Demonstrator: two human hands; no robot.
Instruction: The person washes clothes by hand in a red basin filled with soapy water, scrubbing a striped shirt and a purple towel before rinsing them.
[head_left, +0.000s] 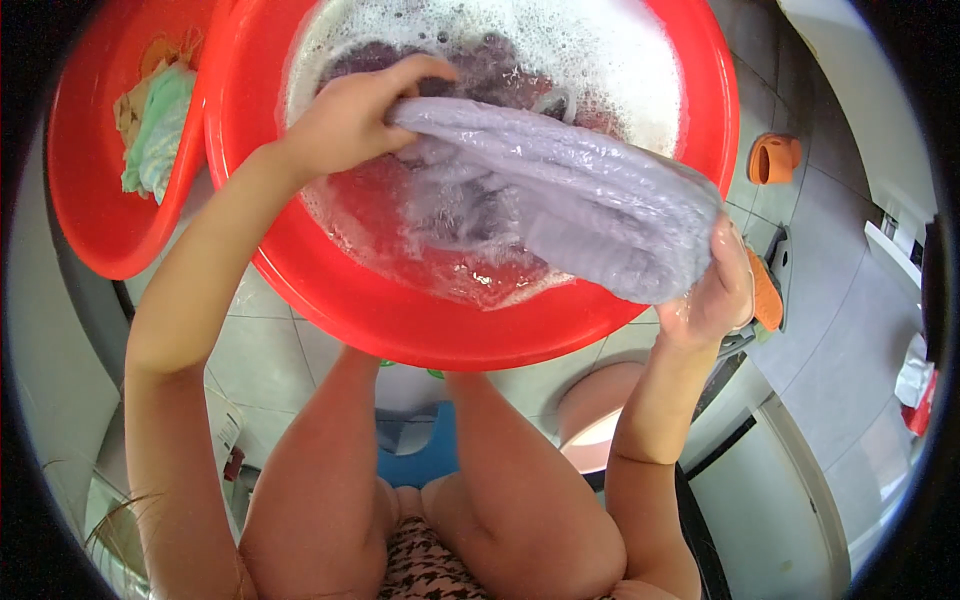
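A wet, pale lavender-grey cloth (570, 180) is stretched sideways between my two hands over a large red plastic basin (420, 337). My left hand (352, 116) pinches its left end between thumb and fingers. At the right rim of the basin, my right hand (716, 285) grips the other end, with its fingers partly hidden by the folds. Soapy water (607, 60) fills the basin, with thick white foam along its far side. Below the cloth, a part that looks like the same fabric trails into the water. Darker fabric (375, 64) lies submerged behind my left hand.
A second red basin (112, 240) at the left holds green and tan cloths (161, 124). Orange clogs (772, 159) sit on the grey tiled floor (817, 247) at the right. A pink tub (600, 397) stands beside my right forearm, and a blue plastic stool (412, 457) shows between my legs.
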